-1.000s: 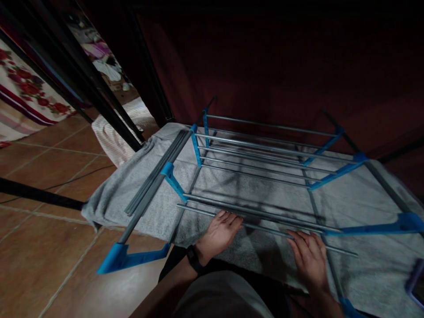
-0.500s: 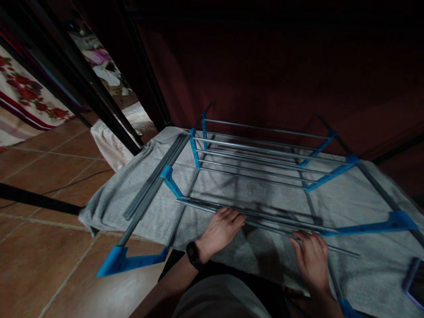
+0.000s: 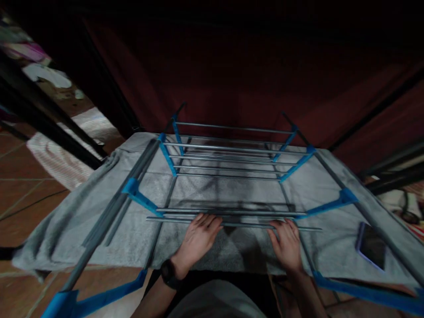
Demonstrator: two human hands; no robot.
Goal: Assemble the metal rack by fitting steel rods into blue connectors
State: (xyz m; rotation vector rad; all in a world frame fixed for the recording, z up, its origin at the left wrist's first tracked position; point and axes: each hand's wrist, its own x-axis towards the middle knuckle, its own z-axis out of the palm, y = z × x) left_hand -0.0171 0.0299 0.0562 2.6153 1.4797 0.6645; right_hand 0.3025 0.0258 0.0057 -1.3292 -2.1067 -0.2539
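A rack of grey metal tubes (image 3: 334, 174) and blue plastic brackets (image 3: 144, 201) lies before me, with several thin crossbars (image 3: 228, 149) fixed across its far part. My left hand (image 3: 202, 236), wearing a dark watch, has its fingers curled over a loose grey metal rod (image 3: 247, 225). Farther right, my right hand (image 3: 285, 243) grips the same rod between thumb and fingers. The rod lies nearly level, close to the near brackets, and its ends stick out past both hands. Just beyond it, more rods (image 3: 232, 212) run parallel between the left and right brackets.
A grey blanket (image 3: 212, 194) covers the surface below the rack. Loose tubes (image 3: 112, 212) lie along the left side. On the right is a phone (image 3: 372, 246). A dark red panel (image 3: 218, 84) rises behind; dark posts (image 3: 43, 101) stand left above the tiled floor (image 3: 20, 198).
My view has turned to the right, bringing the phone fully into sight. The rod in my hands slanted down to the right before and now lies nearly level.
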